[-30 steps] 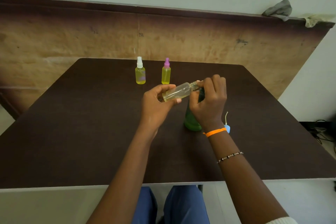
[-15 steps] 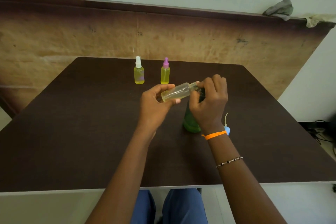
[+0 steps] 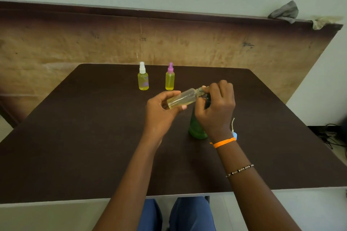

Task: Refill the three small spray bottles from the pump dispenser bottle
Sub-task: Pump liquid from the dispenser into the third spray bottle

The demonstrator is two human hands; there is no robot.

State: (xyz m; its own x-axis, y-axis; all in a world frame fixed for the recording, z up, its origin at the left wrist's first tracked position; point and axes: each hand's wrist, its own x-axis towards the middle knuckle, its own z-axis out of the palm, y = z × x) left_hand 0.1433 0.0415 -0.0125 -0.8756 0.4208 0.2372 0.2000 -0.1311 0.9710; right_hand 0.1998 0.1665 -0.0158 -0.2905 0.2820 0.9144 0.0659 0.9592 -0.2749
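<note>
Behind our work stood a worn brown board (image 3: 187, 43) against a pale wall, with the dark brown table (image 3: 75, 137) filling most of what we saw. We kept our left hand (image 3: 159, 112) over the middle of it, fingers and thumb closed around the base end of the clear spray bottle (image 3: 183, 98), which lay tilted with its open neck up and to the right and some yellowish liquid pooled along its lower side. Our right hand (image 3: 216, 110) sat at that neck, fingers curled down over the top of the green pump dispenser bottle (image 3: 197, 129); we could not tell how firmly it pressed or gripped there. That green bottle stood upright on the table, just beneath and behind the right hand, mostly hidden by it. Farther back, well apart from both hands, stood the white-capped spray bottle (image 3: 143, 78) and, to its right, the pink-capped spray bottle (image 3: 170, 78), both holding yellow liquid. Near our right wrist lay a small blue cap with a thin tube (image 3: 234, 134).
</note>
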